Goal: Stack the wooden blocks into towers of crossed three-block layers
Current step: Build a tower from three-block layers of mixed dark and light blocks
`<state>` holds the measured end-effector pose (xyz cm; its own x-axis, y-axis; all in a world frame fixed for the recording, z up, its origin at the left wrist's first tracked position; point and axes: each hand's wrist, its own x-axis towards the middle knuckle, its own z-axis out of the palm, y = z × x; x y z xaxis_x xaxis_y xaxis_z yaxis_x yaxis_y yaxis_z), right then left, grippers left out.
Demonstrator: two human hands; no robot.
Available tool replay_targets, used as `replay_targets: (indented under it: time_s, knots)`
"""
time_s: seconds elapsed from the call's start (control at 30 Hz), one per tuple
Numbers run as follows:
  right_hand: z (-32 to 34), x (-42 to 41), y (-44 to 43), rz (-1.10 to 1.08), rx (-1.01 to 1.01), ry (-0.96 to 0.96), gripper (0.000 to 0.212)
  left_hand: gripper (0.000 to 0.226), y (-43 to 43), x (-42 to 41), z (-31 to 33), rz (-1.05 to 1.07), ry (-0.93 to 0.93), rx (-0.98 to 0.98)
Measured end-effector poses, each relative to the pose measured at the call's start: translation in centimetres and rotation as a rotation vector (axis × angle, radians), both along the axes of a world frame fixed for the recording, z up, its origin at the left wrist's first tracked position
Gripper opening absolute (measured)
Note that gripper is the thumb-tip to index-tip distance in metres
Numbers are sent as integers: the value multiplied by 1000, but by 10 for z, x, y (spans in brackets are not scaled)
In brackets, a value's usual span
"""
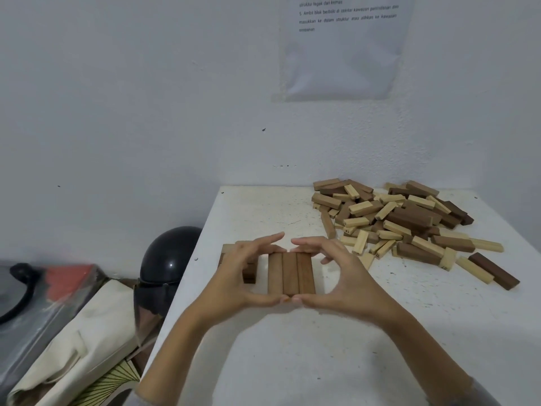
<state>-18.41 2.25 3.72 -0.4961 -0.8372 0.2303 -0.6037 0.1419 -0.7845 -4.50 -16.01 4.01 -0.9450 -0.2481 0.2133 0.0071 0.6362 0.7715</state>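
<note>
Three brown wooden blocks (pixel 291 272) lie side by side as one flat layer on the white table (pixel 292 361). My left hand (pixel 234 284) and my right hand (pixel 345 285) frame this layer; the thumbs meet at its near end and the fingertips reach its far end. Behind my left hand stands a small stack of blocks (pixel 248 269), mostly hidden. A big loose pile of light and dark blocks (pixel 409 224) covers the table's far right.
The table's left edge (pixel 181 288) runs diagonally beside my left arm. Below it sit a dark helmet (pixel 168 259), a cream cloth bag (pixel 76 341) and a plastic-wrapped bundle (pixel 44 288). A white wall with a printed sheet (pixel 345 45) stands behind.
</note>
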Motion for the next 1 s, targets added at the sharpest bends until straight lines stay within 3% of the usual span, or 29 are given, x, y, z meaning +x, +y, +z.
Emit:
replay_targets:
  time_s: [0.43,1.0]
  knots:
    - [-8,12,-92,1,7,-98,80,88,-84,14,5,38,-88,34]
    - [-13,14,-103,-24,81,-103,75,93,-102,9,-7,35,-154,66]
